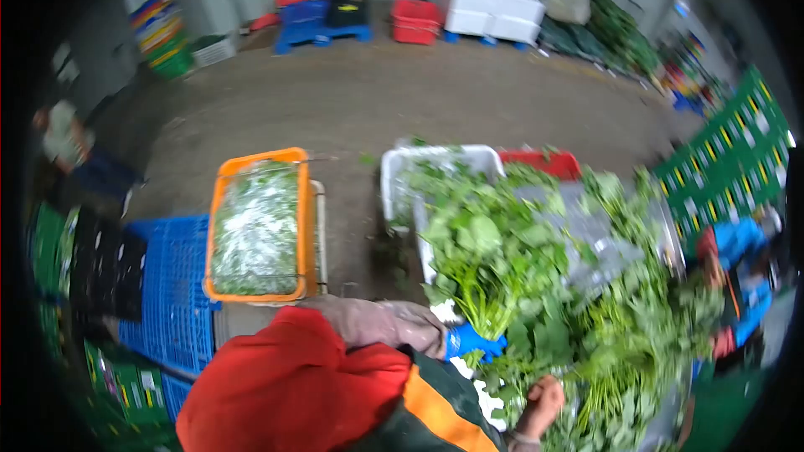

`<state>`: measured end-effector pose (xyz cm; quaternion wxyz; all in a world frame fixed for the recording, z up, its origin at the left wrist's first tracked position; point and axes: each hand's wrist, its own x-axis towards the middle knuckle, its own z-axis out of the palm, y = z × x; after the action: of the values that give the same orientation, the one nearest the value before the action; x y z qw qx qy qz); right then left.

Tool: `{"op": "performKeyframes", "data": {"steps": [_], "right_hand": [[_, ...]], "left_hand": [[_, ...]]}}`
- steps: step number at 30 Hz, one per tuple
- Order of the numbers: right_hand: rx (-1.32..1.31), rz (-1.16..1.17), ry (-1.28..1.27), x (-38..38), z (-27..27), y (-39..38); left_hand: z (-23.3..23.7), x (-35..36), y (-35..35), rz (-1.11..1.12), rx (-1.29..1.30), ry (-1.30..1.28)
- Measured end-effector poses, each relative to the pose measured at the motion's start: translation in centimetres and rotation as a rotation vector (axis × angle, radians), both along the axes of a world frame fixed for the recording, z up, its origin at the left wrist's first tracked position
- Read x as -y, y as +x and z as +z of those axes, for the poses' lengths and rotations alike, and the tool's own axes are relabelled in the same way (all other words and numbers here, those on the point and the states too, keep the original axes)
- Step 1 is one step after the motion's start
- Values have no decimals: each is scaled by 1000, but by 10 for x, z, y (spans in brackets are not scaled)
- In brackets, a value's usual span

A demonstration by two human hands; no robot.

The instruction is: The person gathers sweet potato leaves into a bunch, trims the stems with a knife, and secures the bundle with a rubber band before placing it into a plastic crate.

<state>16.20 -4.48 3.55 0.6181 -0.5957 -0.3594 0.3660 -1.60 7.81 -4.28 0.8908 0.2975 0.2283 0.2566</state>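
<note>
My left hand [474, 341], in a blue glove, is closed around the stem end of a bunch of leafy greens [486, 259]. The leaves fan out away from me, over the edge of a white tub [398, 192]. Lower down, my bare right hand [544, 403] is curled closed beside the leaves near the work table's edge; what its fingers hold, if anything, is hidden. A pile of loose greens [620, 326] with long stems covers much of the table [599, 243] in front of both hands.
An orange crate [305, 226] of wrapped greens stands behind my left arm, beside blue crates [172, 285]. A co-worker's blue sleeves [741, 243] reach in from the right, near green crates [729, 155]. A red bin [544, 163] adjoins the table; another person [75, 146] is far left.
</note>
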Motion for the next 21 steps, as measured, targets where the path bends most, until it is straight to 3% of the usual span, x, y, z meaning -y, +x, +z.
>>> {"op": "performKeyframes", "data": {"steps": [1,5,7,9,11,13,15,20,21], "right_hand": [[-72,28,-11,3,5,-14],[181,281,-2,9,27,-27],[18,455,36,-5,28,-37],[-64,360,-177,-16,12,-50],[-135,338,-327,-23,-4,-61],[-269,290,-342,-24,-27,-61],[-215,315,-376,-23,-29,-56],[43,532,-439,-22,-33,-49],[68,456,-446,-21,-36,-45]], "left_hand": [[6,-1,-3,1,-44,81],[24,-1,-11,-79,-171,99],[37,-2,-10,-101,-226,145],[34,-3,-10,-111,-170,138],[27,-2,-12,1,-192,335],[20,-11,-17,-251,-133,282],[24,-7,-15,-183,-129,101],[34,-2,-9,-36,-104,124],[29,-4,-10,-85,-107,153]]}}
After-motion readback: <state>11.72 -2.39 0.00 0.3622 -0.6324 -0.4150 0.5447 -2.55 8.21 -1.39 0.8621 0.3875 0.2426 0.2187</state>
